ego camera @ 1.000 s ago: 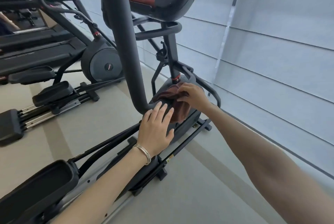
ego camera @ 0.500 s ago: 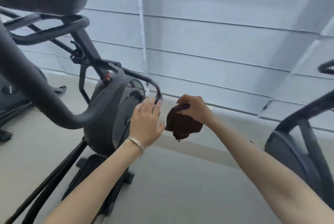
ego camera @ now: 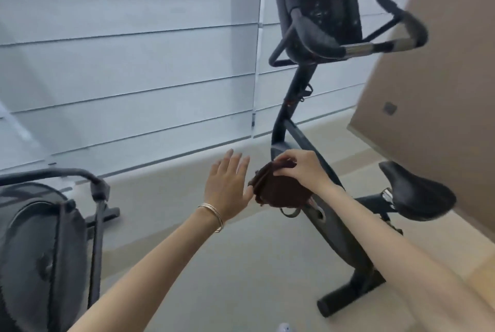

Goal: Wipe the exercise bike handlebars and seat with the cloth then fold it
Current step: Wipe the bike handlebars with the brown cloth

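A black exercise bike (ego camera: 292, 120) stands ahead on the right. Its handlebars (ego camera: 321, 40) curve around a dark console at the top, with silver grip sections on the right bar. Its black seat (ego camera: 417, 192) sits lower right, beside a tan wall. My right hand (ego camera: 300, 168) pinches a bunched dark brown cloth (ego camera: 281, 189) in the air in front of the bike's frame. My left hand (ego camera: 227, 184) is held flat with fingers spread, its palm close against the cloth's left edge. Neither hand touches the bike.
A black elliptical machine (ego camera: 45, 238) fills the lower left corner. Pale window blinds (ego camera: 128, 64) cover the far wall. A tan wall (ego camera: 442, 90) juts in at right, close to the seat. Beige floor (ego camera: 227, 264) lies between the two machines.
The view has swung right, away from the elliptical to the exercise bike. My right hand lifted the cloth off the elliptical and carried it along; my left hand left the machine and follows beside the cloth.
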Tool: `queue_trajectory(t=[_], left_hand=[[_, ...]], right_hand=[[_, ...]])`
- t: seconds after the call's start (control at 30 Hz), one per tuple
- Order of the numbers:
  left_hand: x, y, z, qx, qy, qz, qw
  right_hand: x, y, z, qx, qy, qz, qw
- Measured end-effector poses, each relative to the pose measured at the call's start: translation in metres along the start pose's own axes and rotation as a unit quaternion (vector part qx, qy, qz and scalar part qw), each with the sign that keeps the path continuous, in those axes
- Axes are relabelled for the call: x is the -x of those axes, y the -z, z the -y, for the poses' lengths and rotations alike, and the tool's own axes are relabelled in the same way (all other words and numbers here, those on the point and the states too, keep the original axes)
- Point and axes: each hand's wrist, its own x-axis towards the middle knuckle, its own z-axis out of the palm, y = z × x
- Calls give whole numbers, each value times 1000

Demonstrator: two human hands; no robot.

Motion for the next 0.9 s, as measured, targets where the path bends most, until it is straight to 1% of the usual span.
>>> queue_trajectory(t=[0.2,0.33,0.6,0.9], left_hand=[[-65,-11,-68,18,-75,-13,997],[-107,-15,-104,18,-106,-15,994],[-172,-19,-138,6,-102,-47,994],[-235,-21,-137,5,-108,-64,992]], right_hand=[[15,72,-59,15,-65,-70,995],[5,110,-86,22,-73,-100,992],[-32,156,-118,47,-44,-114,991],[-86,182,-124,60,-27,-157,985]])
